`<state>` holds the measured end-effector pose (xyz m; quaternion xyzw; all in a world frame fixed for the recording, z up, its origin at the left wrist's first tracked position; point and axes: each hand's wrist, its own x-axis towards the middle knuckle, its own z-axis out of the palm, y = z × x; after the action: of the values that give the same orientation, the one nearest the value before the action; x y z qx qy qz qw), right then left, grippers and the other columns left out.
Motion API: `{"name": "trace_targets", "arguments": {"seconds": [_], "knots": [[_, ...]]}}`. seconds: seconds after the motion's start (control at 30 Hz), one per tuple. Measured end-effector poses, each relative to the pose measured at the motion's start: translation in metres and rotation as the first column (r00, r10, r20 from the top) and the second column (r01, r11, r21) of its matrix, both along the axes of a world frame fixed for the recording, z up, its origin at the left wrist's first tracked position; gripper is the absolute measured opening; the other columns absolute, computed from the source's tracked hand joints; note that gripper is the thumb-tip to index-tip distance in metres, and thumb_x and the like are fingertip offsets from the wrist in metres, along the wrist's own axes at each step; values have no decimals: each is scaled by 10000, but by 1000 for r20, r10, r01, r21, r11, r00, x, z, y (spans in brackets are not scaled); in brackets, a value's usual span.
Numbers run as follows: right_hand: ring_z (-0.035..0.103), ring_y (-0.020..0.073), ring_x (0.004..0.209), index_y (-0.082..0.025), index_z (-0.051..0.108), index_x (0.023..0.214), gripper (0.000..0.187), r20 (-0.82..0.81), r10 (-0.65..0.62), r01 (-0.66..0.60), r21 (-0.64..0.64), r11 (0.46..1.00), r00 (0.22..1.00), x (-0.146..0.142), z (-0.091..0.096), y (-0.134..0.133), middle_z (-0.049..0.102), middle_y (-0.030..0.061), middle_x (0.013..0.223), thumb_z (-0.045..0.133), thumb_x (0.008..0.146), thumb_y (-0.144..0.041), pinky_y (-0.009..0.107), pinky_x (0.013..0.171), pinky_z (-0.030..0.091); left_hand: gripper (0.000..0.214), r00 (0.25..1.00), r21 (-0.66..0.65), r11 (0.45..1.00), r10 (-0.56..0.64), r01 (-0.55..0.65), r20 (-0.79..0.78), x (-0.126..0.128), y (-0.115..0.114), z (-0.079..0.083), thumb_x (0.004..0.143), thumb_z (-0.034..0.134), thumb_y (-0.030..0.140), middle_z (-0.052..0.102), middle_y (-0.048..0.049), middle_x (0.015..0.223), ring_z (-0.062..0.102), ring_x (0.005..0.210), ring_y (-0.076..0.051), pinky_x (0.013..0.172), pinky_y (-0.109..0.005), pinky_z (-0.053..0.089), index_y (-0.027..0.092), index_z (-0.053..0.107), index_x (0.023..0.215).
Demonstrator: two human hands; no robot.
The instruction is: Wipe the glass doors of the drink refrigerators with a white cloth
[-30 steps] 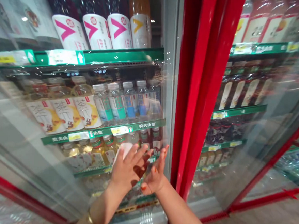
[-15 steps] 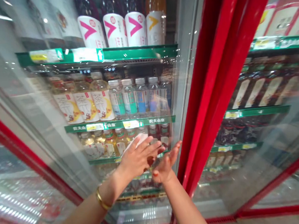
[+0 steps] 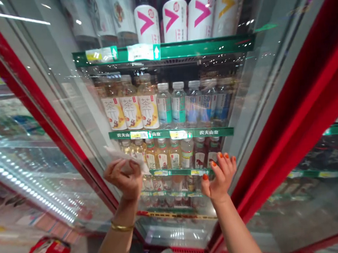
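Observation:
My left hand (image 3: 125,180), with a gold bangle at the wrist, is closed on a white tissue (image 3: 135,159) that sticks out past its fingers to both sides. Fingers apart and holding nothing, my right hand (image 3: 221,176) is raised in front of the cooler's glass door (image 3: 170,68); its nails are orange. Whether either hand touches the glass I cannot tell. Behind the pane, between the two hands, stand small bottles of yellow drink (image 3: 163,156).
Red frames (image 3: 295,106) border the glass at right and left. Green-edged shelves (image 3: 195,47) inside carry large white-labelled bottles (image 3: 176,20), tea bottles (image 3: 149,108) and clear water bottles (image 3: 179,102). A red item (image 3: 49,252) lies on the floor at lower left.
My hands, close together and overlapping before, have moved apart. The left went to the left with the tissue and its fingers curled; the right went to the right. My view has shifted left.

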<state>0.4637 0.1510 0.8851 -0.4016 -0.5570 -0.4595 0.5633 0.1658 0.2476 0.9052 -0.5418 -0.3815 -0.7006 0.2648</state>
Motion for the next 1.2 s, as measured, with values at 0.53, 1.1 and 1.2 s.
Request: {"name": "trace_targets", "arguments": {"seconds": [0.53, 1.1, 1.2], "knots": [[323, 400, 1722, -291, 368, 1766, 781, -9, -159, 158, -45, 986, 987, -2, -7, 7, 367, 102, 1846, 517, 1000, -280, 785, 1375, 185, 764, 999, -192, 981, -18, 27, 49, -3, 2, 21, 1120, 406, 315, 88, -230, 1881, 35, 1779, -374, 1449, -723, 75, 162, 104, 1805], [271, 504, 1717, -235, 291, 1794, 888, -18, -343, 337, -138, 931, 939, -12, 1, 11, 276, 211, 1861, 619, 1014, -505, 908, 1273, 218, 939, 974, -242, 970, -88, 36, -210, 36, -13, 37, 1098, 476, 591, 68, -186, 1896, 25, 1782, -337, 1460, -634, 141, 204, -4, 1807], [323, 530, 1689, -247, 318, 1786, 887, -33, -330, 323, -129, 937, 943, -13, 1, 11, 332, 219, 1838, 650, 1000, -488, 926, 1250, 245, 861, 862, -181, 978, -183, 108, -473, 51, -33, 1, 1072, 540, 632, 250, -38, 1879, 168, 1770, -251, 1460, -548, 216, 395, 138, 1795]]}}
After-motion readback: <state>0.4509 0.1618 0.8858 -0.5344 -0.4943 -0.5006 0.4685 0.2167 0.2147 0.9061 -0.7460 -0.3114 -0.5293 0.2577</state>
